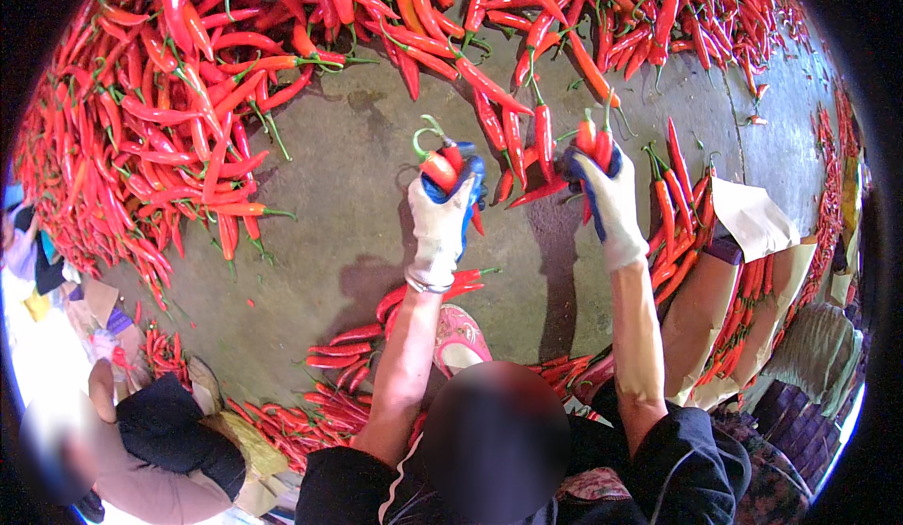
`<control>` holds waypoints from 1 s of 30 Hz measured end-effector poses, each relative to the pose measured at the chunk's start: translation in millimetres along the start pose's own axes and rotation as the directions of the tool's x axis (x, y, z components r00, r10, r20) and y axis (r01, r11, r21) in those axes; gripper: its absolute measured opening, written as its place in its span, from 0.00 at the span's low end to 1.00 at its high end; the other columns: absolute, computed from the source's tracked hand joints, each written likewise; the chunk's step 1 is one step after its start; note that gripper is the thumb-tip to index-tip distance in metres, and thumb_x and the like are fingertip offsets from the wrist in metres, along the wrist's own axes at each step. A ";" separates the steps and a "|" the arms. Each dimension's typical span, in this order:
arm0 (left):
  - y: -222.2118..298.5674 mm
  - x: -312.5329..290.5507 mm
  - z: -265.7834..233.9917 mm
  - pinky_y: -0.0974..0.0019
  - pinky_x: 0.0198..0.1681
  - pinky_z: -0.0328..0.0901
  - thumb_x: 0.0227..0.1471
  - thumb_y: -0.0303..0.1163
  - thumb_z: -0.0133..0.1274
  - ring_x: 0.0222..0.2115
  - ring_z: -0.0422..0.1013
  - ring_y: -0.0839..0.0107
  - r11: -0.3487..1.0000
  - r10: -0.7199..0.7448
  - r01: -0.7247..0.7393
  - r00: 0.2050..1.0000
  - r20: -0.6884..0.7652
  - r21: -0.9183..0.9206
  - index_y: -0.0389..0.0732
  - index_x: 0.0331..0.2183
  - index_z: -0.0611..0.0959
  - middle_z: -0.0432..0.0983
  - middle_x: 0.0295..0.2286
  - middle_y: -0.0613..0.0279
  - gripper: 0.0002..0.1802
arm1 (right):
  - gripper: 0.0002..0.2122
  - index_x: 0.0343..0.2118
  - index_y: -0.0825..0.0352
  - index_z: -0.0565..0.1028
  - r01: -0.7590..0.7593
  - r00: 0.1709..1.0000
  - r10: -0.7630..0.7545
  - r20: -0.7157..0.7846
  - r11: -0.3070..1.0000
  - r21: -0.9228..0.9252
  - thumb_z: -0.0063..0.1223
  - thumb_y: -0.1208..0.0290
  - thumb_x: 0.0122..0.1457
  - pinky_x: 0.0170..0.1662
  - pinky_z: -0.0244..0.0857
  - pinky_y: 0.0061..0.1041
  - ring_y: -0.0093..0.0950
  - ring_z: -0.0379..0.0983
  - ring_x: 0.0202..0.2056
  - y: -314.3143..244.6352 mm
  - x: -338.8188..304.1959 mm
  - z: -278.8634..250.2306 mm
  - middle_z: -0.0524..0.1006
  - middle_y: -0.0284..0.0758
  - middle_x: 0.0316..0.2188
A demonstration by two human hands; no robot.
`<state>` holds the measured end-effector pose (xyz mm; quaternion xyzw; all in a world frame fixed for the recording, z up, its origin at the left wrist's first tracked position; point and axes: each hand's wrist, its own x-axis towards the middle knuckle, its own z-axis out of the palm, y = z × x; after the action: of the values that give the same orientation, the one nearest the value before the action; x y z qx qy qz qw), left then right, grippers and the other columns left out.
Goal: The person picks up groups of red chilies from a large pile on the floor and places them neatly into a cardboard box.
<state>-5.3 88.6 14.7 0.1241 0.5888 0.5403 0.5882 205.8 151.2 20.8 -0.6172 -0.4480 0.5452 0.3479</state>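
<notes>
Both my hands wear white work gloves with blue-coated palms and fingers. My left hand (pixel 445 207) is closed round a few red chili peppers (pixel 439 169), their green stems pointing up and away from me. In my right hand (pixel 608 196) I grip red chili peppers (pixel 589 137) as well, stems upward; my fingers partly hide them. Between and just beyond my hands, loose chili peppers (pixel 513 139) lie on the grey concrete floor (pixel 329 214). Below my left wrist a small group of chili peppers (pixel 353 348) rests near my pink patterned shoe (pixel 461 332).
A large heap of red chili peppers (pixel 141 102) spreads along the left and far side. To my right stand brown paper-lined packages (pixel 696 318) filled with chili peppers, beside a loose pile (pixel 673 205). At lower left another person (pixel 160 450) sits close by, holding something red.
</notes>
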 end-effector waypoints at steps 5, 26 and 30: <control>-7.8 18.7 21.9 0.64 0.32 0.67 0.45 0.31 0.63 0.26 0.72 0.72 0.815 0.237 -0.285 0.958 0.159 0.505 0.38 0.43 0.79 0.78 0.27 0.57 0.21 | 0.21 0.38 0.63 0.76 -0.009 0.993 -0.095 -0.069 0.521 -0.853 0.64 0.56 0.44 0.40 0.69 0.39 0.44 0.76 0.35 -34.7 21.8 38.1 0.79 0.45 0.31; 21.4 90.8 55.3 0.57 0.29 0.67 0.39 0.39 0.66 0.23 0.75 0.57 0.605 0.340 -0.370 0.921 0.192 0.705 0.40 0.30 0.82 0.78 0.23 0.54 0.16 | 0.20 0.43 0.67 0.75 0.026 0.858 0.224 0.462 0.880 -0.474 0.60 0.69 0.45 0.44 0.67 0.30 0.37 0.77 0.37 -7.5 -75.4 12.4 0.77 0.47 0.32; 43.2 82.1 3.2 0.71 0.23 0.66 0.41 0.31 0.66 0.20 0.72 0.77 0.871 0.103 -0.135 0.990 0.093 0.473 0.35 0.29 0.82 0.77 0.21 0.64 0.13 | 0.18 0.39 0.72 0.75 -0.086 0.988 0.106 0.115 0.982 -0.170 0.63 0.69 0.45 0.41 0.67 0.26 0.24 0.75 0.32 -12.4 -57.0 34.6 0.79 0.40 0.29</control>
<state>-46.6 171.0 3.5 0.3188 0.6755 0.4093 0.5240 169.3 100.4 47.2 -0.6298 -0.4818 0.5597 0.2406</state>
